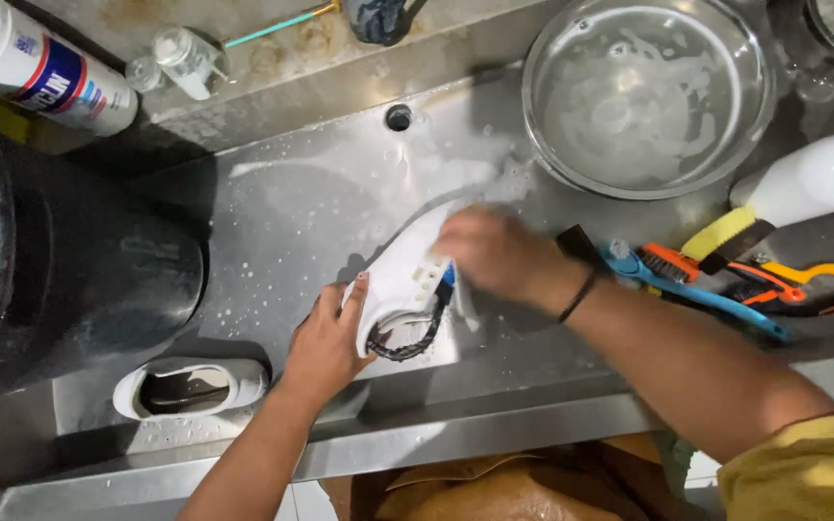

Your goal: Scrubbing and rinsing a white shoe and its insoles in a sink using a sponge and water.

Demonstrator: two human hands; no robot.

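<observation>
A white shoe [401, 275] lies on the wet steel sink counter [291, 212], toe pointing away from me. My left hand [325, 340] grips its heel end by the dark-lined opening. My right hand [494, 253] presses on the shoe's upper side and holds something small with a blue part; the hand is blurred. A black band circles my right wrist. The second white shoe [190, 388] lies on its side at the counter's front left, apart from both hands.
A steel bowl [755, 92] of soapy water stands at the back right. Blue and orange brushes [716, 280] and a white bottle [808, 183] lie to the right. A large black bin [69, 270] fills the left. A white spray can [41, 68] lies at the back left.
</observation>
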